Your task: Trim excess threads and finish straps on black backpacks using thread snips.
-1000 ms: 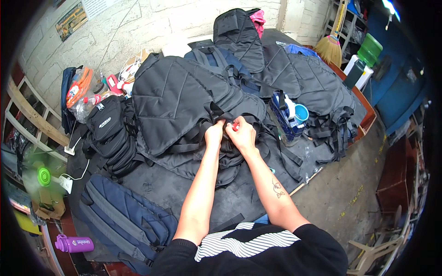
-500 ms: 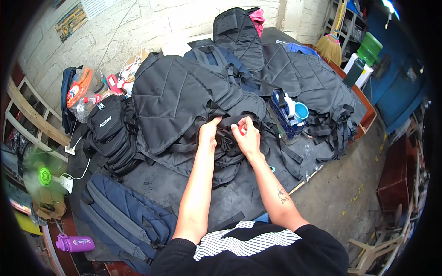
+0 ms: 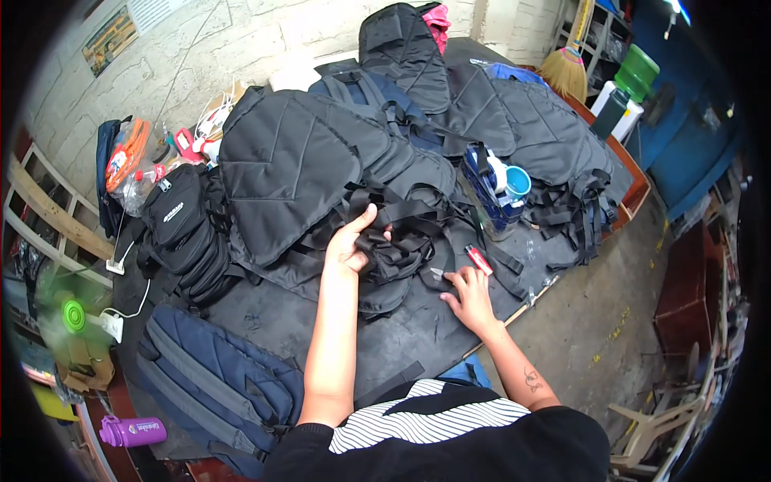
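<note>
My left hand is closed around black webbing straps, the thumb up and loops hanging to its right. These straps lie on a large black backpack piece with stitched angled lines. My right hand is on the tabletop to the right, with fingers bent and thumb apart, gripping nothing that I can see. Just beyond its fingertips lies a small red object resembling a lighter. By its index finger shows a small silvery tip; the rest of that item is hidden.
A navy backpack lies front left beside a purple bottle. A small black bag stands left. Behind are more black backpack pieces. A clear container with a blue-rimmed cup sits right, near the table edge.
My right hand has left the straps and moved right and nearer, down to the tabletop. The red object it held now lies there. My left hand still grips the straps, slightly further left.
</note>
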